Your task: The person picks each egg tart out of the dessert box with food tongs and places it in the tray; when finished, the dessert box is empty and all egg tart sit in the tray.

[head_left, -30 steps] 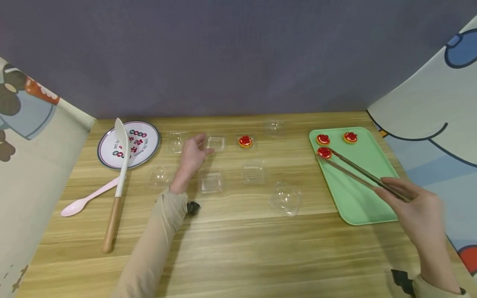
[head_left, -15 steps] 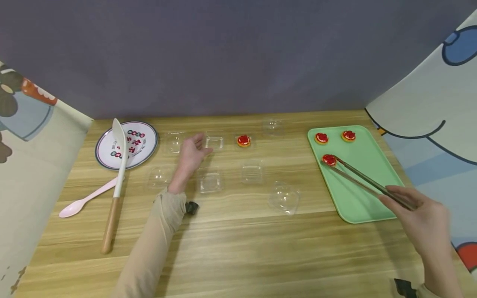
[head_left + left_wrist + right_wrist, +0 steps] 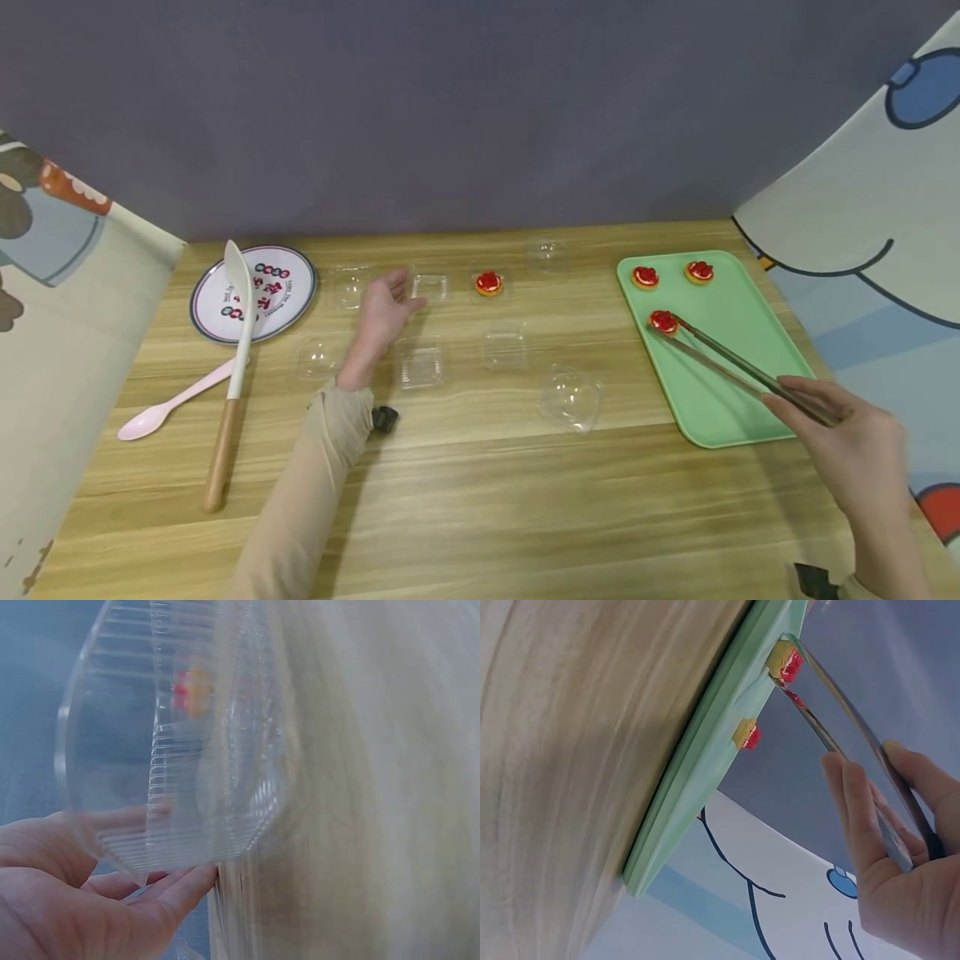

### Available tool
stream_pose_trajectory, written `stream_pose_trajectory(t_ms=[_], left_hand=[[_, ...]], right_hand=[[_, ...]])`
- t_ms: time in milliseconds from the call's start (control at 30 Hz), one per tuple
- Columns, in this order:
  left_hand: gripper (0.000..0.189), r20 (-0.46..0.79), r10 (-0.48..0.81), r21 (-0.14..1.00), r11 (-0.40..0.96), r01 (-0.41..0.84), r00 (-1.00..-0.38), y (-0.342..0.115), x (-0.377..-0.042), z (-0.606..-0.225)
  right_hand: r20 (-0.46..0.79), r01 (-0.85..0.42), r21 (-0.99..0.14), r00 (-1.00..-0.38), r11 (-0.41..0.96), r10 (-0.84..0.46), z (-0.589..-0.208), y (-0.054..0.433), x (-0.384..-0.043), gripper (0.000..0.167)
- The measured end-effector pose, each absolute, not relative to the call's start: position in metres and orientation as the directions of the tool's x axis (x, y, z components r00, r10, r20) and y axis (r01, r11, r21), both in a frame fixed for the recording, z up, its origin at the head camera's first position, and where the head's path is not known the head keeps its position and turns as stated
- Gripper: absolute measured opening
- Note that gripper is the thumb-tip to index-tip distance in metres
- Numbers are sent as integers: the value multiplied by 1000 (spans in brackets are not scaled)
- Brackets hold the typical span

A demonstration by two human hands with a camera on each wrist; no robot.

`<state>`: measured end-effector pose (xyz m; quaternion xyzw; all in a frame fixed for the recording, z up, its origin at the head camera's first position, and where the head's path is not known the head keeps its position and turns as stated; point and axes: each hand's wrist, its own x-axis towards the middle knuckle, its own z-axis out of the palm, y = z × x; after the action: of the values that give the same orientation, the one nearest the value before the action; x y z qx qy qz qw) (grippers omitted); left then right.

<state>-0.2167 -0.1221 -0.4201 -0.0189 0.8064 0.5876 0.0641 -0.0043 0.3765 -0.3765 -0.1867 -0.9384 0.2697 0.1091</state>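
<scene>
My right hand (image 3: 847,446) grips metal tongs (image 3: 742,364), their tips on either side of a small red-topped tart (image 3: 663,322) over the left side of the green tray (image 3: 738,400). Two similar tarts, a left one (image 3: 645,277) and a right one (image 3: 700,272), sit along the tray's far edge. In the right wrist view fingers and thumb squeeze the tongs (image 3: 855,724). My left hand (image 3: 384,312) lies beside a clear plastic box (image 3: 431,287), fingers loosely extended and nothing seen held; whether they touch the box is unclear. Another tart (image 3: 489,283) sits in a clear box to the right.
More clear boxes and lids stand about, including a front box (image 3: 422,365), a middle box (image 3: 506,346) and a tilted lid (image 3: 572,397). At left, a long-handled spatula (image 3: 238,367) lies across a patterned plate (image 3: 288,308) and a pink spoon (image 3: 176,402).
The tongs and the pinched tart have shifted toward me on the tray, away from the far-left tart, then held still. My left hand stays beside the clear box.
</scene>
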Motion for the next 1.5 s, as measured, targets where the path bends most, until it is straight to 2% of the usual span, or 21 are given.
stream_pose_trajectory(t_ms=[367, 600, 767, 900, 1167, 1500], left_hand=[[72, -129, 43, 943, 314, -109, -991, -122, -216, -418], [71, -116, 38, 944, 314, -98, -993, -122, -216, -418], [72, -116, 34, 945, 313, -99, -993, -122, -216, -418], [72, -115, 34, 948, 304, -99, -993, -122, -215, -418], [80, -111, 0, 934, 341, -105, -994, -123, -213, -414], [78, 41, -41, 939, 344, 24, -998, -112, -215, -400]], right_hand=[[68, 305, -625, -896, 719, 439, -375, 380, -2, 51], [46, 296, -709, -886, 641, 461, -370, 377, 0, 45], [86, 278, -691, -885, 668, 457, -366, 371, -4, 48], [129, 220, -684, -902, 696, 412, -363, 366, -11, 49], [125, 114, -738, -945, 665, 301, -356, 356, -30, 44], [120, 9, -791, -978, 612, 169, -355, 332, -60, 41]])
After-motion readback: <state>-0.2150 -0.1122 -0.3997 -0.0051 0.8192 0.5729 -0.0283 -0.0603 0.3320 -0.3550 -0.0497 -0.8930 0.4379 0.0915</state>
